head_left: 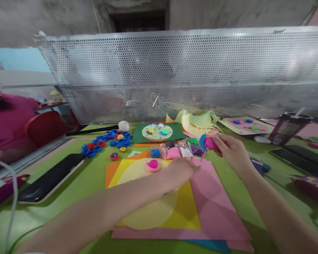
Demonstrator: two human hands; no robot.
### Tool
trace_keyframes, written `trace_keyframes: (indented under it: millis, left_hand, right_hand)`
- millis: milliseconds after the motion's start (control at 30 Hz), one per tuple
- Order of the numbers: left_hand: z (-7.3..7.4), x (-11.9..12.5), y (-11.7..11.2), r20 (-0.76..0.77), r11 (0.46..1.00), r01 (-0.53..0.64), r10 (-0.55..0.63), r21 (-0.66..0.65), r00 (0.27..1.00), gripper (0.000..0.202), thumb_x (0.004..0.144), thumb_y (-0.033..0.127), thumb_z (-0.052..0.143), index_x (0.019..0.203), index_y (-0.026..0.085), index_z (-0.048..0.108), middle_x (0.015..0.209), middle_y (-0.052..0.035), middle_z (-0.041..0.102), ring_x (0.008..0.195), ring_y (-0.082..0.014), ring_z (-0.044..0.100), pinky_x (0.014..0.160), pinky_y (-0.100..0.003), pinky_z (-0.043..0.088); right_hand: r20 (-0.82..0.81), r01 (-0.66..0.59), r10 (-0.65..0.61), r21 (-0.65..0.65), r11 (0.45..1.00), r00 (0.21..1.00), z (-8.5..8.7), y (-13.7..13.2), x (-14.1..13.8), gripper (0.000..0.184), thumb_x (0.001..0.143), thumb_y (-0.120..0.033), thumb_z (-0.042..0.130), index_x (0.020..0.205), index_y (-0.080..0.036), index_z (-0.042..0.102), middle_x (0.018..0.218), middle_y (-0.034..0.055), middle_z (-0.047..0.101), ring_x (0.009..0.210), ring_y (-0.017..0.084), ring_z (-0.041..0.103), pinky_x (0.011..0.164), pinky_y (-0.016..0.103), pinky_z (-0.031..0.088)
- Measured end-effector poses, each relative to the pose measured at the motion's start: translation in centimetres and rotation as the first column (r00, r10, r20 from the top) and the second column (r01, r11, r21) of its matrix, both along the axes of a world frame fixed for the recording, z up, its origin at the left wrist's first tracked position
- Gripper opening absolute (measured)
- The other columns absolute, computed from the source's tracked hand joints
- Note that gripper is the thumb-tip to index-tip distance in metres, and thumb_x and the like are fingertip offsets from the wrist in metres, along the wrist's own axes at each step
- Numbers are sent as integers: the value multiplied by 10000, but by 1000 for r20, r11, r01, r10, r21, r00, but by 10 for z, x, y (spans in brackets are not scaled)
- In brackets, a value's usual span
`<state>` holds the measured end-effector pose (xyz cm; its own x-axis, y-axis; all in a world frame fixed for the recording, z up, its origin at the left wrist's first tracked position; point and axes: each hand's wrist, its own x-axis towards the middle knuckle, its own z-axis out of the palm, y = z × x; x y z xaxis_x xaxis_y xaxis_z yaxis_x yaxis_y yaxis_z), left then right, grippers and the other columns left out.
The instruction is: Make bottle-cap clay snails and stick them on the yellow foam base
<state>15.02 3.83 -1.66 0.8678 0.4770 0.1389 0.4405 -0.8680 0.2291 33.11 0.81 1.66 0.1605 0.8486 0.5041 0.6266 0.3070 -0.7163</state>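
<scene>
Raised at the right, my right hand point(226, 146) pinches a small piece of clay, a bright pink round body point(210, 143) with a curved blue part point(202, 141) at its left. My left hand point(181, 171) reaches across the papers, palm down, with its fingers drawn together. A thin pink piece point(202, 156) shows beside its fingertips, but whatever they grip is hidden. Left of that hand, a pink clay snail point(152, 164) lies on a pale yellow paper circle point(143, 211). The circle rests on yellow paper point(187, 208) over pink sheets point(217, 208).
Bagged clay point(173, 152) lies behind the papers. A decorated disc point(157, 132) sits on green card, with blue and red rings point(95, 146) to its left. Phones point(53, 178) lie at both sides. A tumbler point(290, 128) stands right, before a perforated metal panel point(161, 70). A person sits left.
</scene>
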Motion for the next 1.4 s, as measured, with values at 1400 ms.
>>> trace_keyframes:
  millis: [1400]
  left_hand:
    - [25,-121,-32,420,840,-311,503,-445,755,79,779,261,613,768,211,673,825,7,687,724,-134,601,631,-205,436]
  right_hand:
    - [87,-219,245,-230,948,966,-19,-20,-61,457,816,-564,407,687,-174,607,430,-33,432,381,107,422,412,215,369]
